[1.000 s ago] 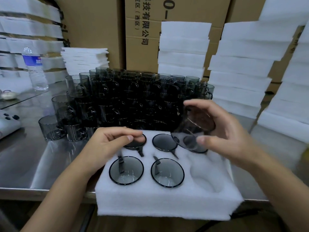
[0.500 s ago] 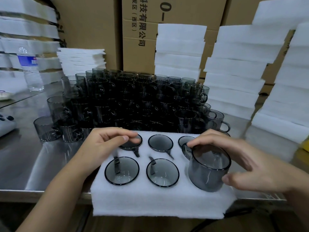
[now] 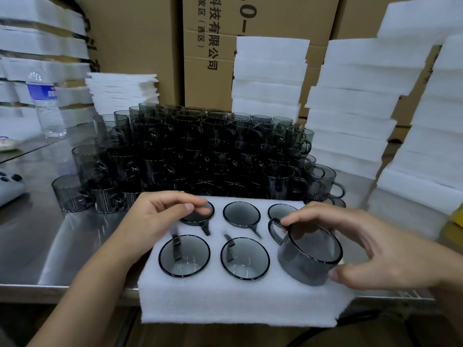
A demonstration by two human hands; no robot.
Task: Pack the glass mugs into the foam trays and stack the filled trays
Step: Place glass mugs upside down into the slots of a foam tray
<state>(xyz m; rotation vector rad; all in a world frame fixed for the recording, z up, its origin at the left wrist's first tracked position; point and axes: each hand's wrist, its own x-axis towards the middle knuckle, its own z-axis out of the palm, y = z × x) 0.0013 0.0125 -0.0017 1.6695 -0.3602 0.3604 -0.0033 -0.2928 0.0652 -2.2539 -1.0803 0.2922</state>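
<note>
stacked cardboard boxes fill the top of the frame. in front of them, tall piles of white spare foam trays rise down the right side and the upper left. a steel table runs across the middle. on it, a dense crowd of dark loose mugs stands in tiers at the centre. a water bottle stands at the left edge.

at bottom centre the foam tray i am filling overhangs the table's near edge. it has six pockets in two rows. five seated mugs sit sunk to their rims.

my right hand grasps the sixth mug at the lower right pocket. my fingers arch over its far rim and my thumb presses the near wall. the mug is tilted with its handle towards the upper left, its base at the pocket but not yet down.

my left hand is curled at the upper left pocket, fingertips at that mug's rim. i cannot tell whether they pinch it.

i judge the glass to be rigid, smooth, slippery and easily chipped, and fairly light. it is best held across the rim and wall, not by the handle, and pushed straight down into the soft, yielding foam.
</note>
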